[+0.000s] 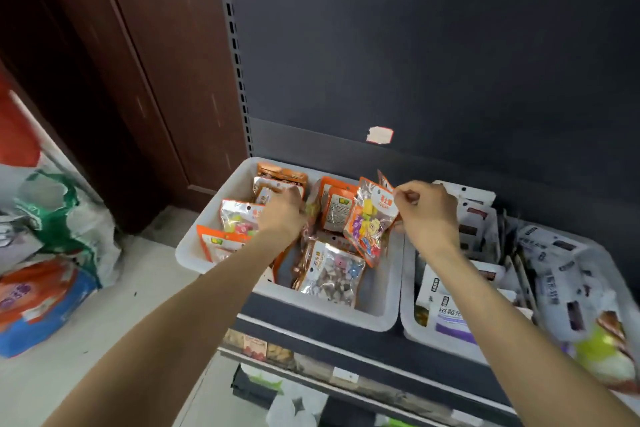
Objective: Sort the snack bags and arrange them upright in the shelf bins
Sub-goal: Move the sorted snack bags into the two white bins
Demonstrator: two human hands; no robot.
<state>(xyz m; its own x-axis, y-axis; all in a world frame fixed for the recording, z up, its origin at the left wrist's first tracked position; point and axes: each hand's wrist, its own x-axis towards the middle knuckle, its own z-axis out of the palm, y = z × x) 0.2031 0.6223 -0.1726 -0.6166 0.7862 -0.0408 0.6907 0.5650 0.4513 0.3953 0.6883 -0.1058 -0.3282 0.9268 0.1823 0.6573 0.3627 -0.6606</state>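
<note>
A white bin (214, 211) on the dark shelf holds several orange and clear snack bags. My right hand (427, 210) pinches the top corner of a clear bag of coloured candy (372, 222) and holds it upright above the bin's right side. My left hand (282, 211) reaches down into the bin among the orange bags (337, 206); its fingers are hidden, so what it holds cannot be seen. A bag of brown and white pieces (332, 274) lies at the bin's front. A second white bin (433, 333) to the right holds white and grey bags (478, 218).
The shelf's dark back panel (415, 45) rises behind the bins, with a slotted upright (239, 62) at its left. Large printed sacks (52, 246) sit on the floor at the left beside a brown wooden door. A lower shelf (311, 364) holds more goods.
</note>
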